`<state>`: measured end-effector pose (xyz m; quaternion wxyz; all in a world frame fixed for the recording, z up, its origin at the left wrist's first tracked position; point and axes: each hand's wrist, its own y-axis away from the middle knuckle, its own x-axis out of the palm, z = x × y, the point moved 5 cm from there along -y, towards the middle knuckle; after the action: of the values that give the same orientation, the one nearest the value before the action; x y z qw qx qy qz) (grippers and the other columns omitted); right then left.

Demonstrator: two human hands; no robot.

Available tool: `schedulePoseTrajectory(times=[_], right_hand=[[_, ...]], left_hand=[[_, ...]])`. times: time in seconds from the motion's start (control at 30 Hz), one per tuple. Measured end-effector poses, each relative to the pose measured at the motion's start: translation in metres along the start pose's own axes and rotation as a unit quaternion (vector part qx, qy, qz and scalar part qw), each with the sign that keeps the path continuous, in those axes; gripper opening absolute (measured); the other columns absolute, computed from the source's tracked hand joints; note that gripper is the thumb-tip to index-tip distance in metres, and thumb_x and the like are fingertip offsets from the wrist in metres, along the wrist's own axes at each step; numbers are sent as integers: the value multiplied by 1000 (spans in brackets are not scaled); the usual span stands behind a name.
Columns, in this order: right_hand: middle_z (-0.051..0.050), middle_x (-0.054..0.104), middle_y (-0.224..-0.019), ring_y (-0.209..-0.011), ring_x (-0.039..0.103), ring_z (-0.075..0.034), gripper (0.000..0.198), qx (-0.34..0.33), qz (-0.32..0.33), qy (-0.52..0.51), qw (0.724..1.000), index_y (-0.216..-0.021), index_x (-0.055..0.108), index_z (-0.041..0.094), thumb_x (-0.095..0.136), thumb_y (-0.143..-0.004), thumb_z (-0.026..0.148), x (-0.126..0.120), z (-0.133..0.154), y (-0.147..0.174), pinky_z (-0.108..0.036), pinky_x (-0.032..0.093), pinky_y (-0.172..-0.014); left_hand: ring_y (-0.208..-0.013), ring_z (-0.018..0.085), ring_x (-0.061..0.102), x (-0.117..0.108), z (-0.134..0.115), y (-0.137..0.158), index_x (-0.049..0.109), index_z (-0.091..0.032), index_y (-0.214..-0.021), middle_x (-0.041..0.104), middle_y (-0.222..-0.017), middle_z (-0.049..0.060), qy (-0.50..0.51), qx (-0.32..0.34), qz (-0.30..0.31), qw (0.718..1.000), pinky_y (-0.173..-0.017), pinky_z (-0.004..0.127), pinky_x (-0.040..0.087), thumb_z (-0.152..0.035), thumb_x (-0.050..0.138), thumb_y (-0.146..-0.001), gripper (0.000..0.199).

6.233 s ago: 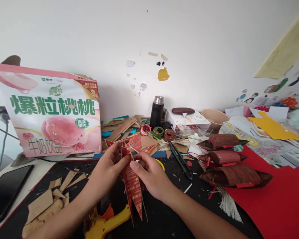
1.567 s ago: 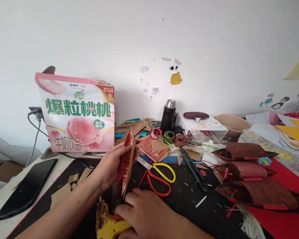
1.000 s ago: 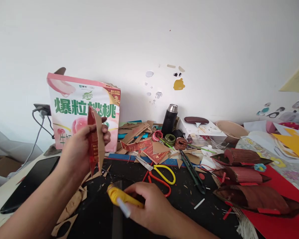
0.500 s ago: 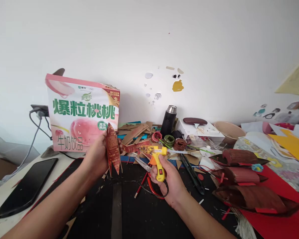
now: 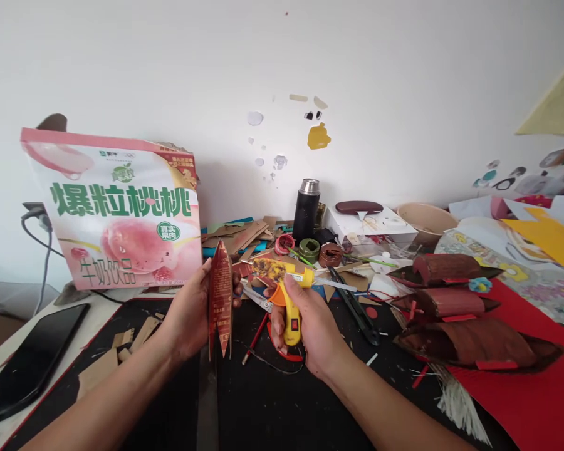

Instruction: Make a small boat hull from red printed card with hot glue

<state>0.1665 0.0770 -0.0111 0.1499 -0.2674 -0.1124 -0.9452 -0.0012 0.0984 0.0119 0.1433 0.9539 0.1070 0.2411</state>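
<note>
My left hand [image 5: 192, 313] is closed around a narrow, pointed red cardboard boat hull [image 5: 222, 294], held upright with its split lower ends hanging free. Printed lettering covers its surface. To the right, my right hand [image 5: 310, 326] grips the handle of a yellow hot glue gun [image 5: 292, 316], fingers wrapped near the orange trigger. The gun's stained nozzle end points left at the hull, with a small gap between them. A white glue stick [image 5: 336, 285] juts out of the gun's back. Scissors [image 5: 257, 297] lie partly hidden behind the gun.
Finished brown boats [image 5: 479, 341] rest on red paper [image 5: 536, 388] at right. Behind are open paint jars [image 5: 309, 250], a black thermos [image 5: 306, 210] and cardboard scraps [image 5: 244, 238]. A utility knife [image 5: 357, 310] lies beyond my right hand. A peach drink carton [image 5: 117, 213] and phone [image 5: 32, 363] stand left.
The view has shifted and come closer to the table. Both hands have drawn nearer each other, bringing the glue gun's nozzle closer to the hull, which has turned slightly.
</note>
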Motion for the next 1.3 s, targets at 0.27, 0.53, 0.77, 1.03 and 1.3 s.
schedulePoseTrajectory(times=[0.27,0.53,0.77,1.03,1.3], right_hand=[[7,49,-46,-35,51,-11,65,-50,4,110,993,-73,52,21,63,-83,84,3,1,4,-20,36,-36],[5,48,-46,-37,51,-10,64,-98,-7,200,975,-69,52,21,54,-92,81,5,3,9,-20,36,-39],[4,49,-46,-39,52,-11,62,-114,-14,236,965,-69,55,21,50,-99,75,2,1,10,-20,37,-41],[5,48,-46,-38,52,-10,60,-121,-16,243,962,-69,52,21,49,-100,73,4,2,12,-20,36,-40],[7,50,-50,-39,50,-10,51,-125,-2,222,967,-82,56,21,53,-101,67,5,-1,12,-19,36,-40]], left_hand=[[-61,20,74,9,12,18,75,-14,-90,77,-75,8,-3,-39,-19,999,-58,31,65,-23,43,-106,37],[-61,21,74,15,19,30,77,-16,-100,80,-82,8,28,-54,-24,998,-59,33,65,-25,42,-106,37],[-79,25,79,18,23,37,77,-16,-114,83,-93,10,60,-70,-54,994,-70,36,67,-24,42,-107,36],[-82,26,80,18,23,38,78,-16,-108,83,-99,10,70,-67,-61,993,-77,40,68,-29,42,-108,38],[-87,27,81,18,30,36,79,-19,-104,84,-99,9,79,-89,-30,992,-81,42,67,-29,45,-106,35]])
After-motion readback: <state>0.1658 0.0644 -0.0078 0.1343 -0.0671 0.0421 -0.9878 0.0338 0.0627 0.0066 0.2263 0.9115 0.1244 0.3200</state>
